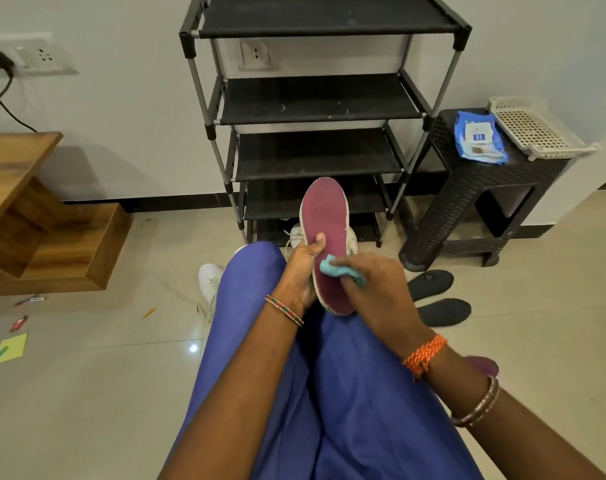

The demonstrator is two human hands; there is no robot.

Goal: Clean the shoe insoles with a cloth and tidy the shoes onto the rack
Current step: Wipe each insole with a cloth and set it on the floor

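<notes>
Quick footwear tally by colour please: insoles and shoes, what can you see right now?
Maroon foam insole, held in left hand and wiped with a teal cloth by right hand: 1
White lace-up sneakers on the floor: 2
Black flat insoles on the floor: 2
Total: 5

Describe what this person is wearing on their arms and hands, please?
Both forearms are bare, with no sleeves or gloves. The left hand has a thin beaded bangle in red, green and white at the wrist. The right hand has a braided orange thread band at the wrist, then metallic pinkish bangles further up.
</notes>
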